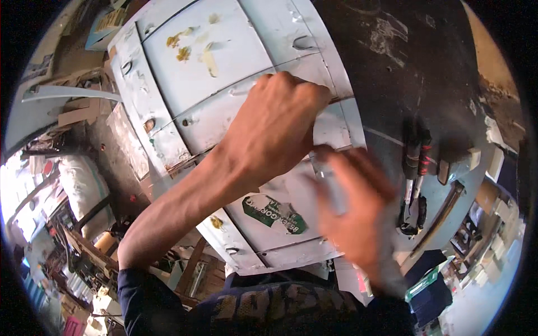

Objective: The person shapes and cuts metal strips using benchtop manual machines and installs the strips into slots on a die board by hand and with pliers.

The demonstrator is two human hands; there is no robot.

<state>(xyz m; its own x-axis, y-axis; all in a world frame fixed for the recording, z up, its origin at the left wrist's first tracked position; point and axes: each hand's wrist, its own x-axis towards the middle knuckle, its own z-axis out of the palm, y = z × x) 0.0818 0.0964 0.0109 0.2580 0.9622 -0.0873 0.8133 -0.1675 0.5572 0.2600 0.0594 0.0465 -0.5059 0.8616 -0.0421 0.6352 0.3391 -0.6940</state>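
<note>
A large white panel piece with dark seams, small metal loops and yellowish glue-like spots lies in front of me. On its near part is a torn green label. My left hand is closed in a fist above the middle of the panel, back of the hand up. Its curled fingers hide whatever may be in them. Just right of it and nearer to me, my right hand is over the panel's right edge. Motion smears its bent fingers and thumb, so I cannot make out whether they hold anything.
Right of the panel a dark surface carries a long-handled tool with black and red grips. A wooden handle lies nearer the right edge. A white sack and heaped scrap stand at left. A pale curved strip reaches toward the panel.
</note>
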